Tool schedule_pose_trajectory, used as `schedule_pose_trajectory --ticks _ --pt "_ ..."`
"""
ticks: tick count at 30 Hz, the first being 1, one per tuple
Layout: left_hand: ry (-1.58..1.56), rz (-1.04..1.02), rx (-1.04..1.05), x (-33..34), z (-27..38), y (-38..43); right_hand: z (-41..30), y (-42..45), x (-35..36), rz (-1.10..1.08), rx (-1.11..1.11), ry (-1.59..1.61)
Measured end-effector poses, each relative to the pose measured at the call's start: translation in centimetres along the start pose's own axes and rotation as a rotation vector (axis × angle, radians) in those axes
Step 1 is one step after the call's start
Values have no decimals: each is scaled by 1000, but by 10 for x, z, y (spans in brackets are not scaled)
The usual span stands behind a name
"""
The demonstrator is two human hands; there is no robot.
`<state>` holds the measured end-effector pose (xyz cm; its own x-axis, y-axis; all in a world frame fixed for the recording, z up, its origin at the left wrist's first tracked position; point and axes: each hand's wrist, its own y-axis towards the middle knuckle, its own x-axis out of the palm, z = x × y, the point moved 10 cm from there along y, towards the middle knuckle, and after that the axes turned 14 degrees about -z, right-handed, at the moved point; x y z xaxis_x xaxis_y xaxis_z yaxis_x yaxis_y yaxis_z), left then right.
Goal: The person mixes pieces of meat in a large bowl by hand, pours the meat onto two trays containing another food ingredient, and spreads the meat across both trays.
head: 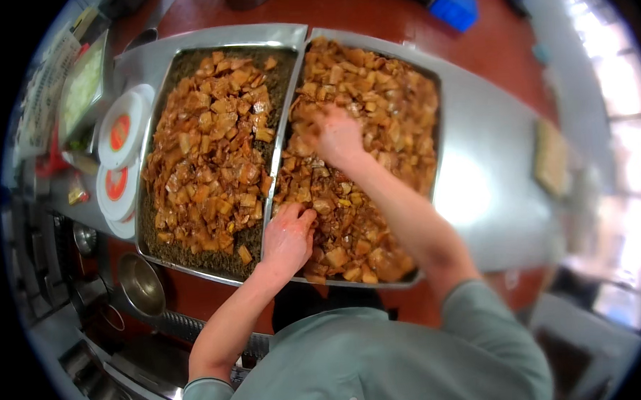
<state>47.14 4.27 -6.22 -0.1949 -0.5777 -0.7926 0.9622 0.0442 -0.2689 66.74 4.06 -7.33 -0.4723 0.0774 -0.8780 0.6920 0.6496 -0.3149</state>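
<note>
Two metal trays stand side by side before me. Glossy brown diced food pieces [211, 146], possibly braised meat, cover much of the left tray [203, 275] over a dark, crumbly layer that shows around them. Similar brown pieces [391, 105] spread almost to the rims of the right tray [440, 141]. My left hand [290, 236] is at the right tray's left side near the shared rims, its bent fingers among the pieces. Farther up, my right hand [339, 135] reaches down into the same tray. Its fingers are blurred, and what they grasp is unclear.
White round lids or plates [121, 131] with red centres are stacked left of the trays. Beyond them is a metal container [82, 84] of pale chopped food. A metal bowl [142, 285] sits lower left; a blue box [454, 6] lies at the back right.
</note>
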Motion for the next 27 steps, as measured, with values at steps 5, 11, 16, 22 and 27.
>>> schedule_pose_trajectory --ticks 5,11,16,22,27 --pt "-72 158 46 -31 2 8 -4 13 -14 114 -234 -48" --pt "-23 223 68 -53 4 75 41 66 -47 263 -86 -229" --pt "42 189 -48 -49 -19 113 22 75 -60 369 -216 -177" --pt "101 111 -7 -47 -25 136 18 104 -43 94 -278 -167" --pt "133 70 9 -48 -17 140 26 120 -81 165 -84 -171"
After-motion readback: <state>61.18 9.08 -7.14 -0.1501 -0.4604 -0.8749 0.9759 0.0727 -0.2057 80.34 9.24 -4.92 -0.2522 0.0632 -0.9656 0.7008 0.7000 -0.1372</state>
